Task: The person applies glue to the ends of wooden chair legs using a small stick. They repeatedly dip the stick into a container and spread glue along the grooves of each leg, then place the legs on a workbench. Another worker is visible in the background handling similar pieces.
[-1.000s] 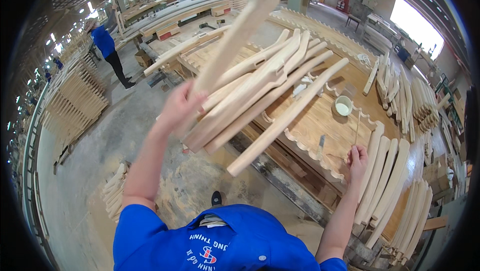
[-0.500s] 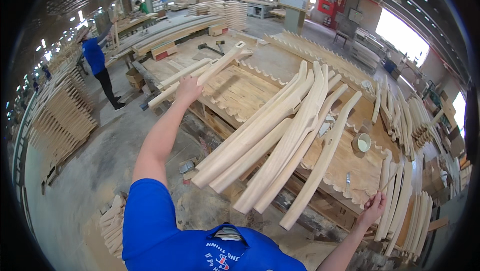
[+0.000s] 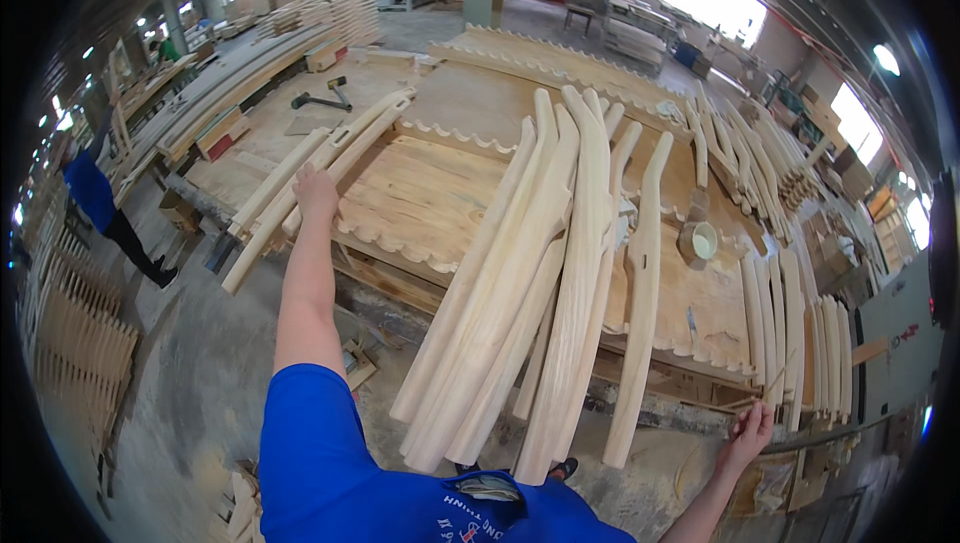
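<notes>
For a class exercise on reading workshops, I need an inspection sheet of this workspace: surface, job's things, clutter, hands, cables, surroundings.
Surface: wooden workbench with scalloped edging.
Job's things: shaped wooden pieces piled across the bench, near ends overhanging; cup with pale contents.
Clutter: hammers toward the far left; small flat tool near the cup.
Left hand: on a wooden piece, grip unclear.
Right hand: holds a thin stick.
Cables: nothing clearly seen.
Surroundings: co-worker at left; stacked wood.
</notes>
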Tool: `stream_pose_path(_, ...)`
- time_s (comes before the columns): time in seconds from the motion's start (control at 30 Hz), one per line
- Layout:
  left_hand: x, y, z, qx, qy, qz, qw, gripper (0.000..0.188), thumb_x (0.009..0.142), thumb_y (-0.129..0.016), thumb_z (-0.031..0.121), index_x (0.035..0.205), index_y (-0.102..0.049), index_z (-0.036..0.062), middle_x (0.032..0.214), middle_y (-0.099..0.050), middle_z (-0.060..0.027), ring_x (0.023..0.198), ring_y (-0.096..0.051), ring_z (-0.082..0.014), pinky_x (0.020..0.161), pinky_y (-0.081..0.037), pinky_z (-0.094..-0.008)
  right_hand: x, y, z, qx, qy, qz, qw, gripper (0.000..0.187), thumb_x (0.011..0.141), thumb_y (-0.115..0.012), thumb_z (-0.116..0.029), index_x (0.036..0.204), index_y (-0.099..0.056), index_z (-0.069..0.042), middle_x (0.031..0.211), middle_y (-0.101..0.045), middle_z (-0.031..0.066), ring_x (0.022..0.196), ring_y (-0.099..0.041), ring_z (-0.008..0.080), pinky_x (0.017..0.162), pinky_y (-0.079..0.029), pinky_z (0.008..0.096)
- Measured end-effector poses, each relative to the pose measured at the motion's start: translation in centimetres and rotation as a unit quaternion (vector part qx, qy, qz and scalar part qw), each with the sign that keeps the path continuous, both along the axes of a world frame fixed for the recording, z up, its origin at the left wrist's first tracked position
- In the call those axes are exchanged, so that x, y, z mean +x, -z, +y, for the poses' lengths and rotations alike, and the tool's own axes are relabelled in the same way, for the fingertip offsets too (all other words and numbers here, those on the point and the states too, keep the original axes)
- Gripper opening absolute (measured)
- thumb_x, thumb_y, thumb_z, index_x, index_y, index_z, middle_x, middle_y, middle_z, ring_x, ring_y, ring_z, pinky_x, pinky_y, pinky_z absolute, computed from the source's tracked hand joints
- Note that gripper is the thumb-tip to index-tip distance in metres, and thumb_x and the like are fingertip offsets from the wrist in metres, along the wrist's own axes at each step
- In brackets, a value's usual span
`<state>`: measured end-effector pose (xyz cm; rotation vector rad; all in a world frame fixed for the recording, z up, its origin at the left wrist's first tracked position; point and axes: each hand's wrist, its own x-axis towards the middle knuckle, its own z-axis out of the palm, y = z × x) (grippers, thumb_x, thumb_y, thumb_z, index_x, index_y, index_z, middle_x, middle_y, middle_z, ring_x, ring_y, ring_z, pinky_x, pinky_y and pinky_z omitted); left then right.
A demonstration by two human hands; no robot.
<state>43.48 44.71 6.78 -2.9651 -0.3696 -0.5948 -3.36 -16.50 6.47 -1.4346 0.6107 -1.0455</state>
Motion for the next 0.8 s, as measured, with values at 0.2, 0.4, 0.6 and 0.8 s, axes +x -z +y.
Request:
stream_pose_path(0.2, -0.4, -0.3, -1.1, 0.019, 0.063, -0.121, 0.990, 0.034, 0.084, -0.061, 0.022, 0.115, -0.057, 0.0082, 0.113, -0.049, -0.0116, 0.104, -0.049, -0.0300, 0.086, -0.042, -0.0437, 4.0, -0.4, 0.9, -0.017, -0.037, 0.018, 0.999, 0.007, 0.093, -0.058, -0.019, 0.094, -0.057, -0.011, 0.070, -0.050, -0.0058, 0.055, -0.043, 0.0000, 0.044, -0.030, 0.0147)
stream_pose_path(0.4, -8.2, -4.1, -14.4, -0.358, 0.440, 0.044, 0.822, 0.036, 0.083, -0.066, 0.027, 0.112, -0.060, 0.0062, 0.096, -0.056, -0.0124, 0.079, -0.054, -0.0204, 0.069, -0.047, -0.0329, 9.8, -1.1, -4.4, -0.117, -0.118, 0.135, 0.977, 0.015, 0.091, -0.060, -0.018, 0.087, -0.058, -0.004, 0.065, -0.051, -0.0032, 0.058, -0.047, 0.0034, 0.048, -0.037, 0.0185)
stream_pose_path(0.6, -26.9, -13.9, -24.6, -0.283, 0.570, 0.316, 0.704, 0.057, 0.086, -0.064, 0.033, 0.133, -0.045, 0.0090, 0.100, -0.057, -0.0150, 0.078, -0.058, -0.0210, 0.070, -0.050, -0.0324, 19.1, -6.5, -7.9, -0.503, -0.012, 0.376, 0.778, 0.020, 0.087, -0.053, -0.025, 0.089, -0.065, -0.009, 0.083, -0.067, 0.0158, 0.078, -0.065, 0.0325, 0.067, -0.050, 0.0433)
stream_pose_path(0.8, -33.3, -14.9, -29.9, -0.316, 0.488, 0.513, 0.631, 0.079, 0.088, -0.060, 0.043, 0.145, -0.022, 0.0033, 0.120, -0.048, -0.0238, 0.091, -0.057, -0.0262, 0.079, -0.048, -0.0350, 26.0, -10.0, -12.1, -0.663, -0.026, 0.473, 0.579, 0.015, 0.083, -0.056, -0.013, 0.089, -0.069, -0.009, 0.083, -0.069, 0.0127, 0.081, -0.067, 0.0288, 0.067, -0.052, 0.0412)
